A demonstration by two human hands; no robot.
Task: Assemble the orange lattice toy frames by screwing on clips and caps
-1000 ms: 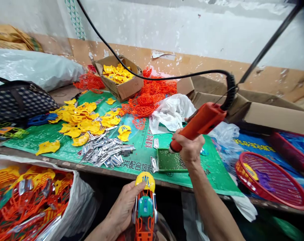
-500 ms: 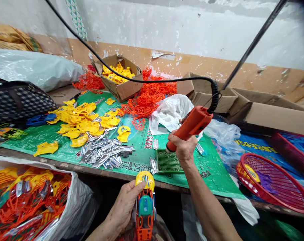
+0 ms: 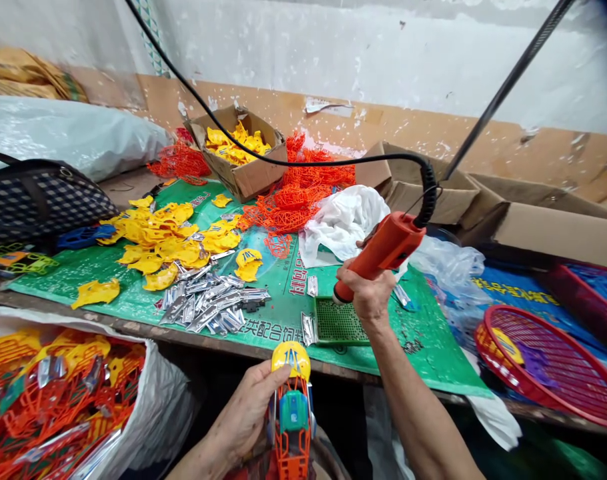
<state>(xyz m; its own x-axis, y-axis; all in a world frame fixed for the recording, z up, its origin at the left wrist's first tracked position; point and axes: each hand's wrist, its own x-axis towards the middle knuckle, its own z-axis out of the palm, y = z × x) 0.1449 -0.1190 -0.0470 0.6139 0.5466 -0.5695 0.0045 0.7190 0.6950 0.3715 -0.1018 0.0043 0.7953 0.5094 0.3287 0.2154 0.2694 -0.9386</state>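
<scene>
In my left hand (image 3: 243, 410), low in front of me, is a toy car body (image 3: 292, 413) with a yellow end piece, an orange lattice frame and a green block in its middle. The thumb presses near the yellow piece. My right hand (image 3: 371, 293) grips a red-orange electric screwdriver (image 3: 383, 250), whose cord rises from its back end. The tool's front end hangs over a green perforated tray (image 3: 338, 321); its tip is hard to make out. Silvery metallic-looking parts (image 3: 208, 303) and yellow plastic shells (image 3: 168, 243) are heaped on the green table sheet (image 3: 278, 313).
At lower left, a white sack (image 3: 156, 387) holds similar orange and yellow pieces. A cardboard box (image 3: 256, 180) of yellow parts stands at the back beside orange frames (image 3: 303, 187). A red basket (image 3: 558, 400) sits on the right. The black cord (image 3: 303, 162) crosses above the table.
The view has shifted very slightly. Both hands keep nearly the same positions and still hold the car body and the screwdriver.
</scene>
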